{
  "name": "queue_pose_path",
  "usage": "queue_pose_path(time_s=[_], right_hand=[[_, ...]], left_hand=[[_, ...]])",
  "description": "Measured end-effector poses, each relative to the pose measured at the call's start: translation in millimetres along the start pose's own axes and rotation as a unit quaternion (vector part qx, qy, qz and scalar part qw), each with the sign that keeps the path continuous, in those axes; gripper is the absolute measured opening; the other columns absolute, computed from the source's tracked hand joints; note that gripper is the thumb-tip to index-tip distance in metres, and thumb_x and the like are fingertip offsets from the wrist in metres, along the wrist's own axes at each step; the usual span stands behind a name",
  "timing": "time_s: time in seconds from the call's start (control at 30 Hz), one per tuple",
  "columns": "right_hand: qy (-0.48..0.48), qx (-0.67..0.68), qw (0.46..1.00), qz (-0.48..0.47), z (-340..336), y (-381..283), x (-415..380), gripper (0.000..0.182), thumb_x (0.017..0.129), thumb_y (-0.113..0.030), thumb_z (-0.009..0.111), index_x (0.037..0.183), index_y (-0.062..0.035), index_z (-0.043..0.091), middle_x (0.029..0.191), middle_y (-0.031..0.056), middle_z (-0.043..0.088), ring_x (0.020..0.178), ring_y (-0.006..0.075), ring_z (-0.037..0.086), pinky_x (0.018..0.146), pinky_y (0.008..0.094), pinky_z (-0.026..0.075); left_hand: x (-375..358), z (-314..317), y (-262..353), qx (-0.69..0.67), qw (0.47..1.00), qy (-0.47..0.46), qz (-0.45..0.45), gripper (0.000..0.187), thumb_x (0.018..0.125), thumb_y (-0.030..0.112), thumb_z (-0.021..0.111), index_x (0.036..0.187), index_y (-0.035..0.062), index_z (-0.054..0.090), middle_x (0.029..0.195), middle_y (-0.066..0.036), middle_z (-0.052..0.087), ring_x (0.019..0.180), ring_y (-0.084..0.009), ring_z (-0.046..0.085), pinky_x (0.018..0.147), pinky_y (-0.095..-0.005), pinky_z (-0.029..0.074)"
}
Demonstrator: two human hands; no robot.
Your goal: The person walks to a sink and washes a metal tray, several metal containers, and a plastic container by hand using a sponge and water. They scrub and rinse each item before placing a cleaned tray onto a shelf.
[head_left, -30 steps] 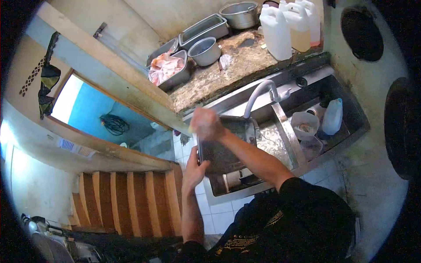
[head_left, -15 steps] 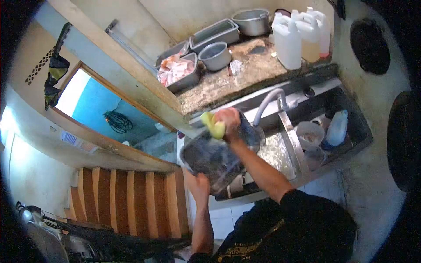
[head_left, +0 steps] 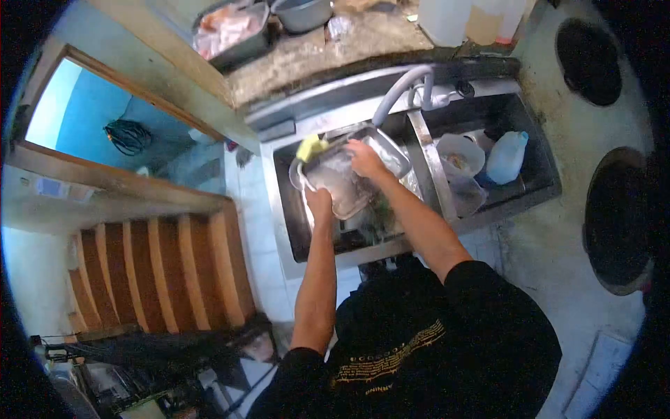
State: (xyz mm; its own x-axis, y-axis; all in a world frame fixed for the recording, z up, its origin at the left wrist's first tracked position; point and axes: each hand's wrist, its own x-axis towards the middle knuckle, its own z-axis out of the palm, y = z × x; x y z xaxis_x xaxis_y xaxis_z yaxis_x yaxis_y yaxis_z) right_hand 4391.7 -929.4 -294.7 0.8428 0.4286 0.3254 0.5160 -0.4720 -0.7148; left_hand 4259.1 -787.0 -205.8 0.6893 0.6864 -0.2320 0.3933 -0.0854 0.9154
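Presently, the metal pan (head_left: 335,183) is held over the left basin of a 2-basin sink (head_left: 433,160), near the curved faucet (head_left: 385,101). The left hand (head_left: 319,202) has its grip closed on the pan's near-left rim. The right hand (head_left: 366,162) is over the pan; whether its grip pinches anything cannot be told (blur at the fingers). A yellow sponge (head_left: 309,147) shows at the pan's far-left edge. The right basin contains 1 bottle (head_left: 507,159) and 2 tubs (head_left: 462,150).
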Motion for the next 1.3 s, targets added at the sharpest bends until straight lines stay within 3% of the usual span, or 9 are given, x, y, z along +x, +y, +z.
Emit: queue_pose_path(time_s=[0.13,0.27,0.43,0.6,0.7,0.87,0.93,1.13,1.3], right_hand=[[0.127,0.023,0.991,-0.046,-63,-47,-43,0.03,0.084,-0.004,0.06,0.114,-0.0007,0.065,0.118,0.0195,0.063,0.113,0.0345,0.06,0.099,0.0397,0.048],[0.105,0.1,0.981,0.131,-121,-58,-95,0.029,0.086,-0.006,0.061,0.114,-0.0009,0.064,0.113,0.0185,0.064,0.101,0.0319,0.063,0.088,0.0385,0.052],[-0.113,-0.045,0.952,0.28,-26,47,-169,0.042,0.084,-0.021,0.069,0.121,-0.0024,0.06,0.12,0.0202,0.06,0.114,0.0343,0.058,0.095,0.0442,0.049],[0.023,-0.085,0.925,0.37,-4,12,-101,0.048,0.083,-0.014,0.062,0.128,-0.0031,0.053,0.124,0.02,0.055,0.117,0.0425,0.051,0.099,0.0482,0.047],[0.032,-0.152,0.979,0.13,49,100,-88,0.044,0.08,-0.008,0.059,0.124,-0.0068,0.056,0.124,0.0177,0.058,0.118,0.0359,0.055,0.097,0.0472,0.049],[-0.333,-0.213,0.919,-0.005,47,84,-31,0.036,0.084,-0.01,0.058,0.12,-0.0116,0.06,0.124,0.0129,0.06,0.114,0.0324,0.061,0.09,0.045,0.053],[-0.268,-0.276,0.916,-0.111,74,110,-40,0.03,0.087,-0.015,0.056,0.116,-0.0129,0.061,0.116,0.0136,0.062,0.112,0.0303,0.061,0.087,0.0442,0.051],[-0.169,-0.306,0.929,-0.121,112,128,-70,0.026,0.084,-0.018,0.054,0.107,-0.0084,0.061,0.114,0.0134,0.059,0.105,0.0263,0.058,0.087,0.0426,0.046],[-0.266,-0.34,0.896,-0.1,108,123,-67,0.019,0.084,-0.018,0.057,0.1,-0.0118,0.065,0.108,0.0115,0.064,0.105,0.0265,0.059,0.088,0.0431,0.045]], left_hand=[[-13,-1,-10,0.016,0.999,0.02,0.036,0.04,0.078,0.0,0.049,0.117,-0.0066,0.058,0.108,-0.023,0.066,0.097,-0.0343,0.065,0.086,-0.0414,0.049],[-18,-38,6,0.076,0.993,0.051,0.076,0.04,0.075,-0.002,0.049,0.114,-0.0059,0.056,0.102,-0.021,0.064,0.093,-0.0346,0.062,0.087,-0.0419,0.048],[-14,-96,31,0.055,0.991,0.072,0.097,0.042,0.082,0.001,0.048,0.123,-0.0078,0.049,0.116,-0.023,0.059,0.106,-0.0344,0.057,0.097,-0.0417,0.043],[-41,-166,53,-0.076,0.988,0.127,0.044,0.063,0.082,0.001,0.048,0.144,-0.0043,0.036,0.136,-0.025,0.049,0.121,-0.0364,0.053,0.101,-0.0441,0.044],[-77,-193,69,-0.147,0.966,0.205,-0.063,0.075,0.078,-0.002,0.045,0.15,-0.0019,0.025,0.141,-0.027,0.043,0.123,-0.0377,0.052,0.098,-0.0467,0.051],[-123,-246,6,-0.19,0.946,0.251,-0.074,0.066,0.076,0.006,0.05,0.139,-0.0069,0.038,0.125,-0.022,0.054,0.109,-0.037,0.061,0.091,-0.046,0.054],[-128,-238,17,-0.192,0.941,0.266,-0.087,0.065,0.076,0.007,0.052,0.138,-0.0074,0.039,0.124,-0.022,0.054,0.108,-0.0366,0.061,0.091,-0.0461,0.054],[-131,-231,18,-0.241,0.918,0.297,-0.103,0.064,0.076,0.003,0.051,0.137,-0.0092,0.038,0.124,-0.023,0.053,0.11,-0.0362,0.06,0.09,-0.0454,0.055],[-128,-240,1,-0.279,0.902,0.296,-0.146,0.073,0.076,0.0,0.05,0.146,-0.0001,0.031,0.134,-0.023,0.047,0.12,-0.0367,0.054,0.098,-0.0459,0.05]])
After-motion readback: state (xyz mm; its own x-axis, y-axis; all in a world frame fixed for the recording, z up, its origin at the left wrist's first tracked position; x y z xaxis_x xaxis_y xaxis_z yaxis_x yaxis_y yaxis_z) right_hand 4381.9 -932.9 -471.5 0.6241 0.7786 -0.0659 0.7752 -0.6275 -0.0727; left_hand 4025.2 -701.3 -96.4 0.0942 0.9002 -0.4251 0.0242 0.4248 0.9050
